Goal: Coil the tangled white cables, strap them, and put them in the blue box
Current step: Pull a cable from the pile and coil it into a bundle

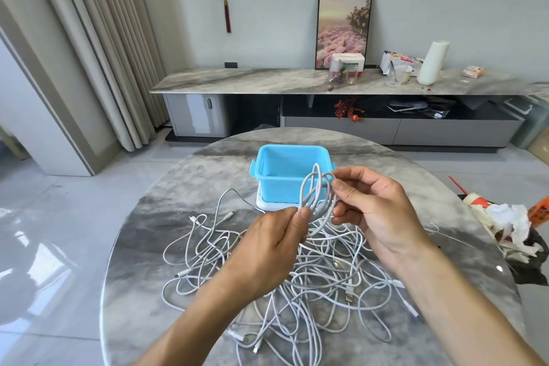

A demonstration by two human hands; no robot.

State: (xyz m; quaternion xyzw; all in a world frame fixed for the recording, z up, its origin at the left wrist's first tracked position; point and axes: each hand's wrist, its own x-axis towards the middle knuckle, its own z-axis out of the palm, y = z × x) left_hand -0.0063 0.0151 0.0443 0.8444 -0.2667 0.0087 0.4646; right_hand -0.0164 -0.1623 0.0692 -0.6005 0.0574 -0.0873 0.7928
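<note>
The person is winding one white cable into a small coil (317, 193), which is standing upright in the middle of the frame, in front of the blue box (285, 171). The left hand (273, 242) is pinching the lower end of the coil between the thumb and the curled fingers (303, 218), and the right hand (377, 211) is holding the upper right side of the loops with its fingertips, the other fingers bent loosely. Both forearms are coming up from the lower edge of the frame, and the hands are meeting above the pile, just below the box. To do this step well, I think the left hand should be keeping a firm pinch at one fixed point, so the loops are not slipping apart, while the right hand is feeding each new turn at the same size as the others. The free tail is going down into the tangled cables (297, 282) on the worktop (148, 291), so it should be drawn out slowly; a quick pull may be tightening a knot or dragging other cables. No strap is visible in this view. The box is open, and no cable is seen inside it.
</note>
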